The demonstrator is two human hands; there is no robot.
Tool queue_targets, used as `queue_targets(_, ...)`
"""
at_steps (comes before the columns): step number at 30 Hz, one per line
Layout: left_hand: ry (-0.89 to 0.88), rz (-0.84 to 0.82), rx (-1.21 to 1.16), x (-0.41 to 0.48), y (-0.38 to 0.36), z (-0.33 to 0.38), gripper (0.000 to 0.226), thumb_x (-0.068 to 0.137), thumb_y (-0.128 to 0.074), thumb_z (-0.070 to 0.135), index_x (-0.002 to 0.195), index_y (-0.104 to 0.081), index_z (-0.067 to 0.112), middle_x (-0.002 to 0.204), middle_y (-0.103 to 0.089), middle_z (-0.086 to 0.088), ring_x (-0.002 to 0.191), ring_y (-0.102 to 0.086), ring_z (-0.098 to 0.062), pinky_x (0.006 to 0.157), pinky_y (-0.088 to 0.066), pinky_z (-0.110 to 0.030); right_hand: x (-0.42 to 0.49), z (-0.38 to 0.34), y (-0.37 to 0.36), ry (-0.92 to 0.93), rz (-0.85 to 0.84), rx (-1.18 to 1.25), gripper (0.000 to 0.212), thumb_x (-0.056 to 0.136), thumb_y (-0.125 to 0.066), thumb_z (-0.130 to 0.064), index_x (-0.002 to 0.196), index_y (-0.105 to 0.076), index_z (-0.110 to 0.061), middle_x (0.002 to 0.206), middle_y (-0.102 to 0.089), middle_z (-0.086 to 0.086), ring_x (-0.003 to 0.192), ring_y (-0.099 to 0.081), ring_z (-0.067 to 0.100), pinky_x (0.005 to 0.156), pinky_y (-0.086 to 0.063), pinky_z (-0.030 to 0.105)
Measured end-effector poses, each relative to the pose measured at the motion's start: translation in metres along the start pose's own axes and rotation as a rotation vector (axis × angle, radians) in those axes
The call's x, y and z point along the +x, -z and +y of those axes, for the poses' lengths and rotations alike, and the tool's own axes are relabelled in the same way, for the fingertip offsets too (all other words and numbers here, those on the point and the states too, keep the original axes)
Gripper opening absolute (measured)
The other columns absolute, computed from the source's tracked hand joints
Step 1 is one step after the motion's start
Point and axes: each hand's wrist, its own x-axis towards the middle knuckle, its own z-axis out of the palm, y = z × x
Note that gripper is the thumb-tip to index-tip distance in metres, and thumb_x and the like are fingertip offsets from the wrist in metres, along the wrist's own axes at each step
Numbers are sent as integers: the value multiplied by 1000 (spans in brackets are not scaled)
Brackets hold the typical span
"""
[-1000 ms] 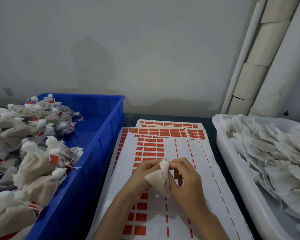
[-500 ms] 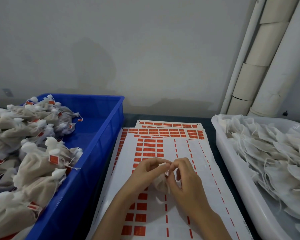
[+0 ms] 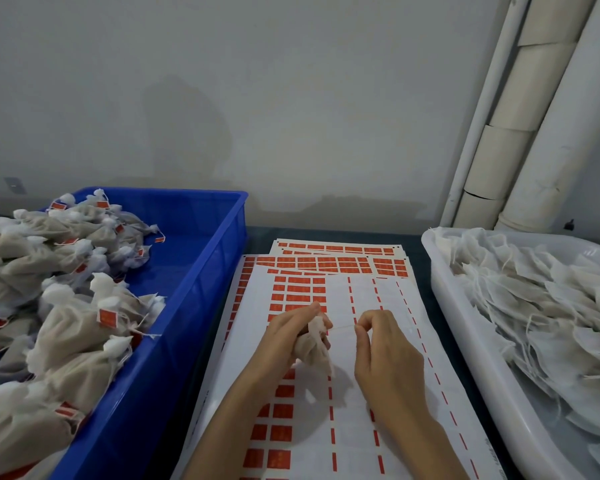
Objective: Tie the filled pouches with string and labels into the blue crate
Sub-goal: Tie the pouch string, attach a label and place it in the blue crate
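The left hand [image 3: 288, 341] grips the pouch [image 3: 314, 349] by its gathered neck. The right hand [image 3: 383, 348] pinches the string [image 3: 342, 327] taut, both above the label sheet [image 3: 357, 431]. Soft, light and saggy, the pouch is probably best held at the neck.

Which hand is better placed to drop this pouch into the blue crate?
Probably left: the left hand grips the pouch, nearer the blue crate; the right hand only pinches the string.

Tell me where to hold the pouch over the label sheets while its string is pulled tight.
Grip the pouch at its gathered neck, under the ruffled top, coming from the left as the left hand does: the string leaves the neck rightward to the right hand.
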Motion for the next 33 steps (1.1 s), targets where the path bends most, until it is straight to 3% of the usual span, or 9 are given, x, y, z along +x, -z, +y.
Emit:
queue_targets(2, 50, 93, 62, -3, -4, 0, 48, 56, -84, 49, 83, -72, 12, 80, -71, -10, 69, -68, -23, 68, -58, -36, 1, 1, 2, -10, 32, -13, 20, 84, -45, -36, 88, -55, -18, 83, -62, -2, 57, -48, 8, 57, -31, 9)
queue_targets(4, 61, 190, 243, -4, -6, -1, 28, 73, -69, 51, 82, -73, 24, 86, -72, -3, 81, -68, -23, 78, -55, -42, 1, 1, 2, -21, 38, -15, 21, 84, -42, -37, 87, -53, -20, 81, -61, -3, 57, -47, 7, 56, -29, 9)
queue_targets(8, -35, 109, 505, -13, -12, 2, 16, 76, -62, 50, 84, -68, 38, 87, -69, 7, 87, -65, -16, 74, -52, -20, 1, 3, 1, -100, -21, 10, 18, 85, -37, -43, 90, -44, -28, 83, -50, -14, 60, -49, 5, 57, -31, 8)
queue_targets(13, 30, -46, 350, -21, -9, 12, 21, 83, -62, 42, 93, -68, 25, 97, -69, -3, 86, -63, -17, 79, -50, -22, 0, 2, -1, -161, -159, 158, 8, 94, -49, -33, 95, -43, -28, 84, -54, -15, 67, -56, 5, 61, -40, 7)
queue_targets(19, 1, 186, 334, -15, 5, 16, 27, 73, -70, 48, 93, -72, 30, 88, -69, 2, 82, -64, -17, 74, -52, -20, 11, -10, 1, -152, -238, 344, 9, 93, -56, -25, 89, -50, -30, 81, -59, -16, 73, -60, 4, 62, -43, 2)
queue_targets(23, 30, 220, 626, -6, 9, 16, 9, 82, -67, 46, 87, -71, 40, 87, -67, 22, 86, -64, -8, 62, -49, -12, 32, -8, 0, -184, -237, 355, 10, 92, -58, -22, 87, -54, -29, 79, -60, -14, 71, -60, 6, 58, -43, 4)
queue_targets(26, 46, 308, 718, 11, 11, 16, 9, 82, -67, 45, 86, -71, 39, 85, -66, 23, 87, -62, -9, 64, -48, -12, 46, -5, -10, -219, -273, 330, 5, 93, -57, -22, 90, -55, -26, 82, -61, -9, 71, -59, 8, 59, -42, 6)
queue_targets(30, 7, 387, 796, 27, 15, 7, 6, 85, -65, 40, 88, -68, 37, 90, -65, 21, 85, -61, -8, 63, -45, -11, 54, 1, -24, -267, -268, 320, 5, 92, -59, -26, 97, -57, -27, 98, -63, -8, 86, -61, 9, 70, -45, 9)
queue_targets(33, -30, 449, 821, 30, 22, 0, 9, 86, -64, 33, 95, -65, 36, 99, -62, 20, 87, -60, -5, 63, -46, -10, 48, 11, -31, -262, -343, 293, 25, 93, -54, -36, 117, -50, -37, 126, -55, -12, 112, -55, 9, 94, -49, 27)
